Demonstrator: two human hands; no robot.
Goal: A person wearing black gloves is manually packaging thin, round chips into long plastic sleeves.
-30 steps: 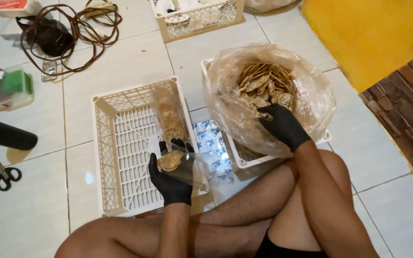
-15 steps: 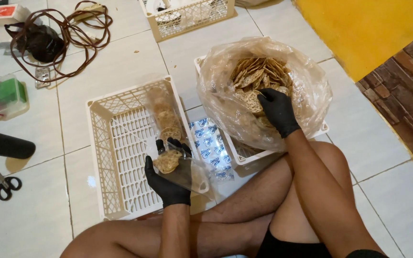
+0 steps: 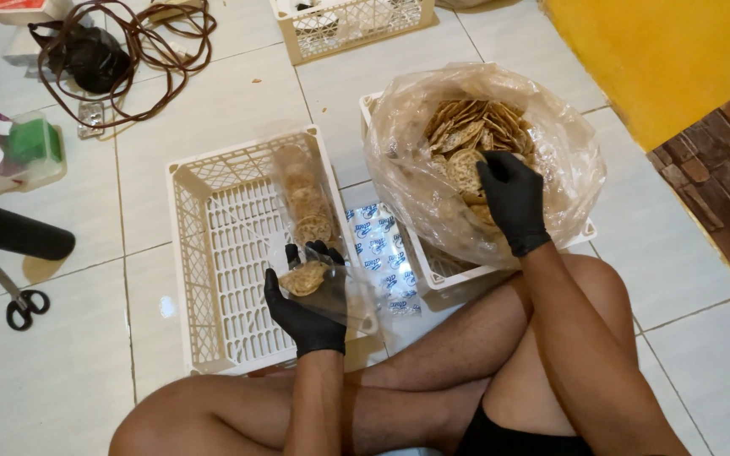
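Right hand (image 3: 509,198) shifted slightly within the big bag (image 3: 568,152), fingers curled onto crackers (image 3: 466,135). Left hand (image 3: 306,304) pinches small clear pouch (image 3: 310,211) over white crate (image 3: 204,253).

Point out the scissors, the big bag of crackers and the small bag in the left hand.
scissors (image 3: 12,295): head view, on the pivot above the black handles.
big bag of crackers (image 3: 568,160): head view, on its clear right wall.
small bag (image 3: 302,198): head view, on the stacked crackers inside.
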